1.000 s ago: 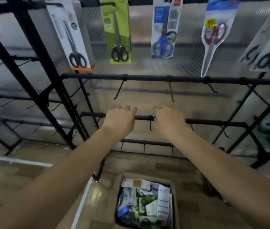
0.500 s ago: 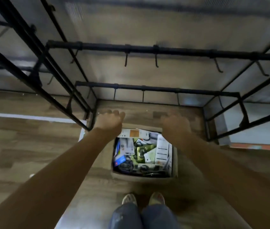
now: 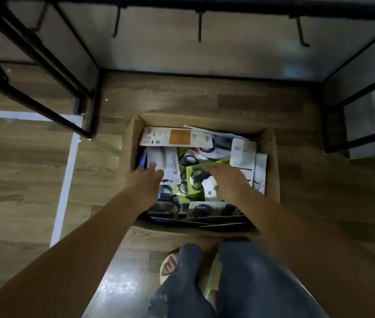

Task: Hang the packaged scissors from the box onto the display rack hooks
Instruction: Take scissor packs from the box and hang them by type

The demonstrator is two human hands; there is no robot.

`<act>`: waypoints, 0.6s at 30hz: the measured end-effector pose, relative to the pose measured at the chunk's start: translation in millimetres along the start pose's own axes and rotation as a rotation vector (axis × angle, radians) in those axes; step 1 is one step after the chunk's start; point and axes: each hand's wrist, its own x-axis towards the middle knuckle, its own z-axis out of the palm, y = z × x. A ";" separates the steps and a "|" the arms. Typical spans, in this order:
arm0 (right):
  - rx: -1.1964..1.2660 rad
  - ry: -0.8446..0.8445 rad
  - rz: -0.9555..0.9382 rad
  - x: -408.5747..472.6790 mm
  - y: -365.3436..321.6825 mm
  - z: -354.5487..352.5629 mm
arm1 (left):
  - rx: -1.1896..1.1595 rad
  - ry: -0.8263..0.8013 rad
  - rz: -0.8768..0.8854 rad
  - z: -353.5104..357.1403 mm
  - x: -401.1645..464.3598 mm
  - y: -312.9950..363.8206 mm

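Cardboard box (image 3: pixel 271 157): my spread left hand (image 3: pixel 144 182) and right hand (image 3: pixel 229 182) reach in; next, pinch one green pack (image 3: pixel 197 172).

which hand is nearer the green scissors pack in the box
Right. The right hand reaches over the green scissors pack, its fingertips at the pack's top edge. The left hand is off to the pack's left, over a white package.

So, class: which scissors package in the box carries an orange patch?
The long white package lying across the box's far end; the others show green, white or dark only.
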 end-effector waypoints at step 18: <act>0.076 -0.176 0.017 82.6 16.7 30.0 | -0.052 0.116 -0.018 79.3 17.0 -19.9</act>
